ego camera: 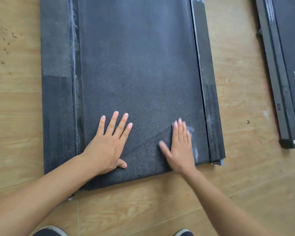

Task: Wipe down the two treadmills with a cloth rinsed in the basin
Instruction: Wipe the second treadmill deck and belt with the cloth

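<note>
A dusty black treadmill (134, 65) lies flat on the wooden floor, its belt running away from me. My left hand (109, 143) rests flat on the near end of the belt, fingers spread and straight. My right hand (180, 145) presses flat on the belt near the right rail, blurred by motion. A pale grey cloth (191, 130) shows only as a sliver past its fingers. A darker, wiped patch of belt lies between my hands. The second treadmill (286, 65) lies at the far right, partly out of frame. No basin is in view.
Light wooden floor (15, 99) surrounds both treadmills, with scuff marks at the upper left. The tips of two dark shoes (49, 231) show at the bottom edge. White printed text and symbols mark the second treadmill's belt.
</note>
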Demonstrator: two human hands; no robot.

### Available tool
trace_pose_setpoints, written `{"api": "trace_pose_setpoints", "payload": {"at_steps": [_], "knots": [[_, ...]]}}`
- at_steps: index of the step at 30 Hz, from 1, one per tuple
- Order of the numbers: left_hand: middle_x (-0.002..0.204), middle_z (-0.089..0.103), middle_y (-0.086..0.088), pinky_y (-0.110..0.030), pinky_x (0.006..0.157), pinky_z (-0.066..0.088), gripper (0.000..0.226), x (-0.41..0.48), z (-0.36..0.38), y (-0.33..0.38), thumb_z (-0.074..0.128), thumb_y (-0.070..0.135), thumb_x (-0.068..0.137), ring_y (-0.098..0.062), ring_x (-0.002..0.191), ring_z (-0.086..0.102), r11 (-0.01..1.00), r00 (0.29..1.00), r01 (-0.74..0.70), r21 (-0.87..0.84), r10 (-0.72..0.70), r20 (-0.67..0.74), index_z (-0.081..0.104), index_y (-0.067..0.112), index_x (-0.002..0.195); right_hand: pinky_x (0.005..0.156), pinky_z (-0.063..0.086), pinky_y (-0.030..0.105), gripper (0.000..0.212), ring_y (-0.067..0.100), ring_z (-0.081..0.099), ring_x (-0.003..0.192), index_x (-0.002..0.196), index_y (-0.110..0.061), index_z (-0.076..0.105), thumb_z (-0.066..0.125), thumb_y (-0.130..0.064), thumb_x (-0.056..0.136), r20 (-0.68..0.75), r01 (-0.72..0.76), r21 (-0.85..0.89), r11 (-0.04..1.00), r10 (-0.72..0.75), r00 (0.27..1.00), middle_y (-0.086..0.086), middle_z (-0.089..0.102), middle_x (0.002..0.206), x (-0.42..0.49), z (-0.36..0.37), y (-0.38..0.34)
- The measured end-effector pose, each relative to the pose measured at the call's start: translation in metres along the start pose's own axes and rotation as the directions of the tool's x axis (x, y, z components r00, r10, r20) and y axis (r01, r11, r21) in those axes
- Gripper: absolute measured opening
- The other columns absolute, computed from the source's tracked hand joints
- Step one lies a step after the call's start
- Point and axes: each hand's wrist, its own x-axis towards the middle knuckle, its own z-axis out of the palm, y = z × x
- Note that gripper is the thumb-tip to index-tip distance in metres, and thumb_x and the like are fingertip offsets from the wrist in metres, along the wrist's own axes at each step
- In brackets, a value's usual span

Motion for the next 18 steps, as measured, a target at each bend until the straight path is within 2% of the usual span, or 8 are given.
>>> {"api": "trace_pose_setpoints", "payload": {"at_steps": [3,5,8,12,15,18], "knots": [[0.156,-0.052,-0.023,-0.071,0.124,-0.005,0.133,0.000,0.000,0.000,0.041,0.089,0.087,-0.049,0.148,-0.041,1.000,1.000,0.005,0.017,-0.006,0.021,-0.038,0.007,0.154,0.131,0.001,0.050,0.094,0.016,-0.016,0.161,0.168,-0.015,0.000,0.026,-0.075,0.101,-0.057,-0.014,-0.006,1.000,0.013,0.998,0.000,-0.010,0.176,0.094,-0.028,-0.001],[0.155,-0.052,-0.023,-0.070,0.125,-0.005,0.133,0.000,0.003,-0.001,0.038,0.091,0.086,-0.049,0.148,-0.041,0.999,1.000,0.004,0.033,-0.004,0.016,-0.040,0.007,0.153,0.131,0.000,0.049,0.093,0.015,-0.017,0.161,0.168,-0.017,-0.003,0.026,-0.075,0.102,-0.036,0.022,-0.024,0.999,-0.023,0.999,0.000,-0.011,0.176,0.113,-0.034,0.004],[0.155,-0.053,-0.023,-0.070,0.125,-0.006,0.133,-0.001,0.006,-0.001,0.034,0.093,0.084,-0.050,0.148,-0.040,1.000,1.000,-0.003,0.031,0.003,0.001,-0.042,0.007,0.151,0.131,0.001,0.050,0.093,0.017,-0.019,0.160,0.168,-0.016,-0.005,0.028,-0.074,0.102,0.012,0.055,-0.023,0.998,-0.055,0.998,0.000,-0.016,0.175,0.048,-0.024,0.025],[0.154,-0.054,-0.023,-0.070,0.125,-0.007,0.133,-0.002,0.007,0.000,0.033,0.093,0.084,-0.050,0.148,-0.040,1.000,0.999,-0.017,0.019,0.018,-0.029,-0.043,0.007,0.150,0.130,0.008,0.055,0.094,0.021,-0.017,0.161,0.167,-0.015,-0.007,0.028,-0.074,0.102,0.161,-0.003,-0.023,1.000,0.007,0.987,-0.001,-0.021,0.174,-0.089,-0.003,0.053],[0.154,-0.054,-0.023,-0.069,0.125,-0.007,0.131,-0.002,0.006,0.000,0.031,0.093,0.086,-0.049,0.148,-0.040,1.000,0.999,-0.016,0.005,0.016,-0.045,-0.043,0.007,0.151,0.130,0.007,0.057,0.097,0.020,-0.020,0.160,0.167,-0.014,-0.007,0.024,-0.077,0.100,0.139,-0.064,-0.004,0.998,0.064,0.988,0.000,-0.023,0.173,-0.075,-0.003,0.056],[0.154,-0.054,-0.023,-0.069,0.125,-0.006,0.129,0.001,0.006,-0.002,0.030,0.093,0.087,-0.050,0.148,-0.040,1.000,0.998,0.002,0.028,0.000,-0.058,-0.042,0.007,0.152,0.131,0.002,0.053,0.096,0.018,-0.020,0.160,0.167,-0.014,-0.007,0.029,-0.074,0.102,0.028,-0.041,-0.019,0.999,0.042,0.999,0.002,-0.020,0.174,0.008,-0.017,0.048]]}}
